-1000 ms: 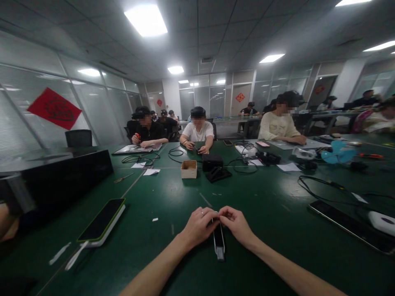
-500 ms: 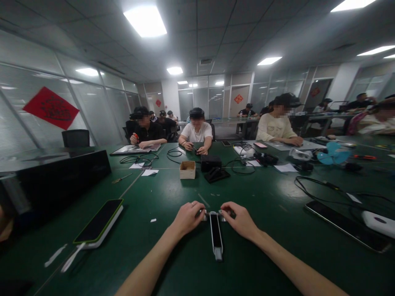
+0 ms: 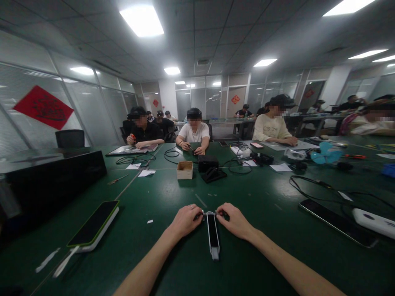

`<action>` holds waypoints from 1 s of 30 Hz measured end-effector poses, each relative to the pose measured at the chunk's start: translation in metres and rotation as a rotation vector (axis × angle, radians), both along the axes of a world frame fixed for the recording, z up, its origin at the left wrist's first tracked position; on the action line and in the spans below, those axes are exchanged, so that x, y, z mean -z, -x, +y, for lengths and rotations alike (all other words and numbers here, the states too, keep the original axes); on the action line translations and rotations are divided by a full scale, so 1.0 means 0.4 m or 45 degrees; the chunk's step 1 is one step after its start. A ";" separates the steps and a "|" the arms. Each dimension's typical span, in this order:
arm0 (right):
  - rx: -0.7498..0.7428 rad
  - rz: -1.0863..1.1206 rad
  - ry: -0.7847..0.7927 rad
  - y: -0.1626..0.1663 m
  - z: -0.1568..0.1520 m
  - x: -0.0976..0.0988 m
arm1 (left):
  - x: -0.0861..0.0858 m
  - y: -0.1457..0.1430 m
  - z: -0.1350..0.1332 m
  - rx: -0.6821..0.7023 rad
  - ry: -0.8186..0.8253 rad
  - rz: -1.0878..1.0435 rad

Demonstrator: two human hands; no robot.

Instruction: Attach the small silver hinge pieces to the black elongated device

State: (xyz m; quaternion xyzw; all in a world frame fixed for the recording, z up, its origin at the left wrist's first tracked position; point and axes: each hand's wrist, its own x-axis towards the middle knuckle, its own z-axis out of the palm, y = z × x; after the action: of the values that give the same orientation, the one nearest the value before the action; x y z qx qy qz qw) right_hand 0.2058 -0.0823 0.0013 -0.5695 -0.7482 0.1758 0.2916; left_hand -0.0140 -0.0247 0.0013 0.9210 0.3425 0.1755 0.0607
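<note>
Fingers (image 3: 196, 215) of my left hand (image 3: 185, 220) and right hand (image 3: 236, 220) pinch small pieces (image 3: 203, 213) at the slim device (image 3: 212, 231) top; I judge aligning them needs care.

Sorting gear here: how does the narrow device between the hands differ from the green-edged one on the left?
The narrow device is a slim strip with a pale frame; the green-edged device is far wider, with a green rim. The narrow device points straight away, with the left hand and right hand at its far end; the green-edged device lies slanted, untouched. Both show dark faces, flat on the table.
</note>
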 end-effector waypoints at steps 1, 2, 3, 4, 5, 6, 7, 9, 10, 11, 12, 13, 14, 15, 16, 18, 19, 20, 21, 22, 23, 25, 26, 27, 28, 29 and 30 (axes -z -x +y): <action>0.001 -0.005 0.000 0.000 0.000 -0.001 | 0.002 0.000 0.000 0.005 -0.002 -0.008; 0.002 -0.007 0.003 0.000 0.000 -0.001 | 0.004 0.001 0.001 0.011 -0.005 -0.017; 0.002 -0.007 0.005 0.000 0.000 0.000 | 0.007 0.001 0.002 0.016 -0.006 -0.025; 0.000 -0.004 0.006 0.000 0.000 0.002 | 0.009 0.001 0.002 0.021 -0.007 -0.033; -0.002 0.000 0.005 -0.001 0.000 0.003 | 0.012 0.001 0.003 0.025 -0.008 -0.039; -0.005 0.004 0.004 -0.001 0.001 0.005 | 0.014 0.001 0.004 0.027 -0.009 -0.045; -0.007 0.005 0.001 -0.001 0.001 0.006 | 0.015 0.001 0.004 0.027 -0.010 -0.051; -0.009 0.003 -0.010 -0.002 0.002 0.009 | 0.016 0.001 0.004 0.031 -0.005 -0.063; -0.008 0.003 -0.009 -0.002 0.002 0.009 | 0.016 0.001 0.004 0.032 0.000 -0.068; -0.008 0.002 -0.004 -0.002 0.002 0.008 | 0.015 0.001 0.003 0.033 0.006 -0.071; -0.009 0.004 0.003 -0.002 0.002 0.007 | 0.013 0.001 0.003 0.032 0.012 -0.072; -0.010 0.006 0.009 -0.002 0.001 0.005 | 0.012 0.001 0.002 0.031 0.018 -0.073; -0.011 0.007 0.016 -0.001 0.000 0.003 | 0.011 0.001 0.001 0.028 0.023 -0.076; -0.010 0.007 0.018 -0.001 0.000 0.001 | 0.010 0.001 0.001 0.027 0.028 -0.080; -0.009 0.005 0.015 0.000 -0.001 -0.002 | 0.009 0.001 0.001 0.029 0.034 -0.084; -0.005 -0.001 0.005 0.001 -0.003 -0.005 | 0.008 0.002 0.001 0.033 0.045 -0.092; -0.004 -0.002 0.000 0.002 -0.003 -0.006 | 0.007 0.002 0.001 0.035 0.049 -0.095; -0.003 -0.001 -0.003 0.002 -0.003 -0.005 | 0.007 0.003 0.001 0.036 0.049 -0.097; -0.003 0.000 -0.007 0.002 -0.002 -0.004 | 0.007 0.003 0.002 0.036 0.048 -0.097; -0.003 -0.001 -0.014 0.002 -0.002 -0.002 | 0.007 0.003 0.002 0.037 0.045 -0.095; -0.003 -0.003 -0.028 0.002 0.000 0.001 | 0.008 0.003 0.003 0.037 0.042 -0.092; -0.008 -0.008 -0.065 0.000 0.003 0.008 | 0.012 0.002 0.005 0.027 0.036 -0.088; -0.010 -0.008 -0.083 0.000 0.005 0.011 | 0.014 0.002 0.006 0.017 0.033 -0.087; -0.012 -0.007 -0.093 -0.001 0.006 0.014 | 0.016 0.001 0.007 0.008 0.030 -0.085; -0.011 -0.003 -0.092 -0.002 0.007 0.016 | 0.018 0.001 0.008 0.000 0.028 -0.084; -0.011 0.002 -0.079 -0.003 0.007 0.016 | 0.020 0.001 0.009 -0.005 0.027 -0.083; -0.010 0.008 -0.061 -0.003 0.007 0.016 | 0.021 0.002 0.010 -0.003 0.028 -0.083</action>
State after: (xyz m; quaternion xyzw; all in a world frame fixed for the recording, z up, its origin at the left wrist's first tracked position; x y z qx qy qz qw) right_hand 0.2072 -0.0795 -0.0053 -0.5588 -0.7535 0.1609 0.3067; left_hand -0.0147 -0.0208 -0.0071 0.9137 0.3434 0.2015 0.0819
